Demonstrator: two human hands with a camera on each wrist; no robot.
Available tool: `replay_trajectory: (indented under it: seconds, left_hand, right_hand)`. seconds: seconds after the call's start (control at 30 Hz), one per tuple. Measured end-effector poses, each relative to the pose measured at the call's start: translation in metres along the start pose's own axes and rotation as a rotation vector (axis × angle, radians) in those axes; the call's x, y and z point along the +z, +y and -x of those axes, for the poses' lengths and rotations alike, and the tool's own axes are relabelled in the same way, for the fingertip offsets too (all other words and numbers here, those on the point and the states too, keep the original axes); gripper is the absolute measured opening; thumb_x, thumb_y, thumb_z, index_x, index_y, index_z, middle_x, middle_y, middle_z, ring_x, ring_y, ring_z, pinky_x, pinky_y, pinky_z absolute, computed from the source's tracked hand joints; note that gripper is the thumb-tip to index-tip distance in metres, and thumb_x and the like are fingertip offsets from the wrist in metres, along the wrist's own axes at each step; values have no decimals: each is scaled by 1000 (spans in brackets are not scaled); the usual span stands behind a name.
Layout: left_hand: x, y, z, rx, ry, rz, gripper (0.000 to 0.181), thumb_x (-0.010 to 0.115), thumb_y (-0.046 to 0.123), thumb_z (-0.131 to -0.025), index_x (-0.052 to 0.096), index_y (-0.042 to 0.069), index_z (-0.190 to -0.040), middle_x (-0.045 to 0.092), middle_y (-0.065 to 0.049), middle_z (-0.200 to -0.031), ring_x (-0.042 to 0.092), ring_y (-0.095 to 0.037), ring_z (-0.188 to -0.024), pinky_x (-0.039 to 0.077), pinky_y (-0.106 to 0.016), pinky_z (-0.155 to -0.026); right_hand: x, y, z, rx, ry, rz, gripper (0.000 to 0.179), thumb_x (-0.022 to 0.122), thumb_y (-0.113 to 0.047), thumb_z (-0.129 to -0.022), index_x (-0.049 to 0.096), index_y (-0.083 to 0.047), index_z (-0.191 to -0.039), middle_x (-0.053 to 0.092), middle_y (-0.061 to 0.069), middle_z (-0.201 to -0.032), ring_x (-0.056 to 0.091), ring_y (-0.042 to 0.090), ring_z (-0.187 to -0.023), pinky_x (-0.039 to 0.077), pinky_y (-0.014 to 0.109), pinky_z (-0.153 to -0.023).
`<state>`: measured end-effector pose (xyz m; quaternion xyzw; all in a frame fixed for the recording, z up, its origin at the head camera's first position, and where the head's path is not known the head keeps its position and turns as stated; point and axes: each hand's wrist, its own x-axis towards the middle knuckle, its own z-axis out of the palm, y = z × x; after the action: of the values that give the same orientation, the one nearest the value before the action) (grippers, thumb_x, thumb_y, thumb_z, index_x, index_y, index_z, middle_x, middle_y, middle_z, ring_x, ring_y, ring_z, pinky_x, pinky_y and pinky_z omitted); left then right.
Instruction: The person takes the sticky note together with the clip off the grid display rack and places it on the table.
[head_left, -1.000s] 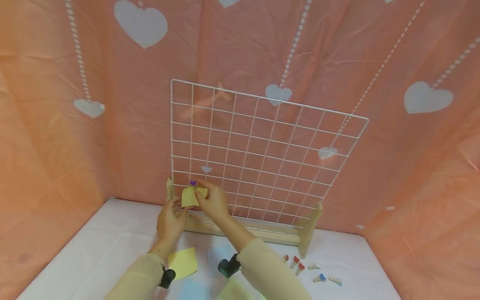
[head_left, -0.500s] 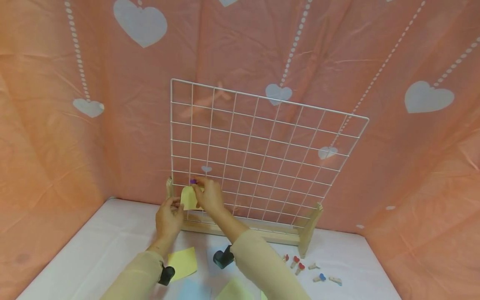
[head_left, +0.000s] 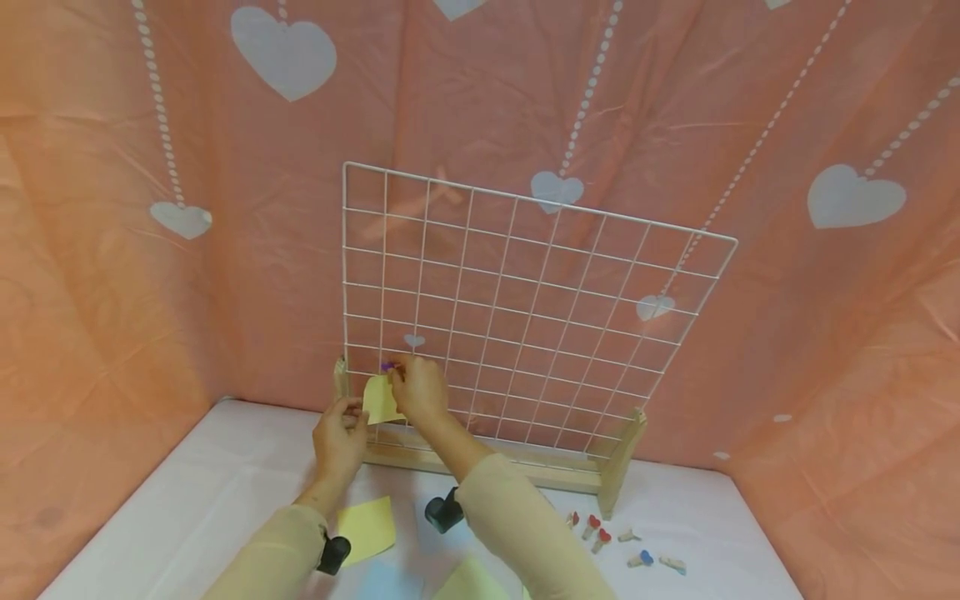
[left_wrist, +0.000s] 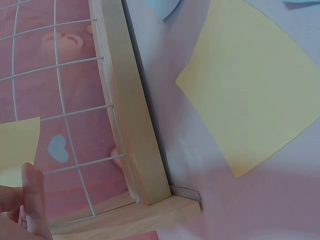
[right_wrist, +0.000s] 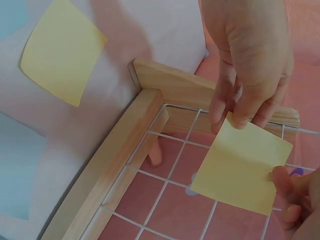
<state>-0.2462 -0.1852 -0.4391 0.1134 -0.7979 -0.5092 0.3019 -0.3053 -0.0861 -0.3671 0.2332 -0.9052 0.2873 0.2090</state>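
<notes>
A yellow sticky note [head_left: 379, 400] is held up against the lower left of a white wire grid [head_left: 516, 197]. My left hand [head_left: 337, 439] pinches its corner between thumb and fingers, as the right wrist view shows. At the note's other side, my right hand [head_left: 422, 392] pinches a small clothespin with a purple heart [right_wrist: 297, 171]. The heart peeks out beside the fingertips, and most of the clothespin is hidden behind the fingers. In the left wrist view, only part of the note shows above the left fingertips.
The grid stands in a wooden base [head_left: 558, 477]. On the white table lie another yellow note [head_left: 366, 530], a blue note [head_left: 387, 582] and a pale green note [head_left: 471, 582]. Several clothespins with red hearts [head_left: 602, 541] or a blue heart [head_left: 641, 559] lie at the right.
The right hand has shifted slightly left and closed in around the purple-heart clothespin, covering more of it and the note. The note hangs a little lower; the left hand has barely moved.
</notes>
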Motion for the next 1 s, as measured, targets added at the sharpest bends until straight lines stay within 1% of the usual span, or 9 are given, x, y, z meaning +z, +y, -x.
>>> replay_trajectory:
  seconds: [0.17, 0.27, 0.33, 0.4, 0.57, 0.63, 0.8, 0.9, 1.0]
  left_hand:
    - [-1, 0, 0, -6, -13, 36, 18, 58, -7, -88, 61, -11, -105, 61, -26, -98, 67, -39, -86, 54, -18, -62]
    - [-1, 1, 0, -5, -14, 35, 18, 58, -7, -88, 62, -10, -105, 61, -26, -98, 67, -38, -87, 49, -11, -62]
    - [-2, 1, 1, -4, -10, 27, 17, 58, -6, -88, 62, -10, -104, 61, -25, -97, 67, -38, -88, 47, -9, -64]
    - [-2, 1, 1, -3, -9, 21, 17, 58, -6, -88, 63, -9, -104, 61, -24, -97, 67, -38, -89, 49, -13, -65]
    - [-4, 1, 3, 0, -19, 15, 17, 59, -7, -87, 63, -8, -103, 61, -24, -97, 67, -40, -89, 57, -31, -69]
    - [-5, 1, 5, -2, -28, 15, 17, 59, -7, -87, 63, -7, -103, 61, -23, -98, 67, -40, -90, 58, -32, -70]
    - [-10, 2, 11, -33, -54, 34, 20, 59, -7, -87, 62, -7, -107, 62, -22, -100, 67, -38, -92, 56, -21, -69]
    - [-16, 1, 15, -45, -60, 34, 20, 59, -6, -87, 62, -8, -108, 62, -23, -99, 67, -37, -91, 52, -13, -67]
    - [-21, 0, 18, -42, -58, 27, 20, 59, -5, -88, 62, -9, -108, 63, -23, -99, 67, -34, -89, 48, -9, -66]
  right_hand:
    - [-2, 0, 1, -10, 12, -55, 18, 65, -8, -87, 76, -12, -101, 75, 2, -87, 63, 9, -52, 36, 12, -45]
    - [-3, 1, 2, -13, 5, -118, 17, 64, -5, -87, 75, -9, -100, 75, 4, -88, 59, 6, -43, 35, 11, -39]
    - [-3, 2, 3, -11, 0, -163, 17, 64, -4, -87, 75, -7, -99, 75, 6, -89, 56, 5, -37, 35, 12, -35]
    - [-3, 3, 3, -7, -1, -187, 17, 63, -4, -88, 76, -8, -99, 75, 6, -89, 54, 3, -35, 35, 12, -33]
    - [-3, 4, 6, 28, 5, -275, 16, 64, -3, -88, 76, -6, -98, 75, 9, -88, 52, 4, -33, 38, 14, -34]
    - [-5, 5, 6, 39, 12, -314, 16, 64, -3, -88, 76, -5, -98, 74, 11, -88, 51, 5, -33, 39, 14, -34]
    - [-11, 7, 10, 43, 35, -419, 15, 65, 0, -87, 74, 0, -98, 74, 15, -88, 52, 7, -33, 42, 16, -35]
    - [-12, 11, 12, 32, 41, -418, 14, 65, 0, -87, 74, -1, -98, 74, 13, -89, 51, 4, -37, 41, 15, -37]
    - [-13, 16, 16, 27, 31, -424, 14, 64, 0, -87, 73, -1, -98, 74, 12, -91, 52, 8, -41, 39, 14, -38]
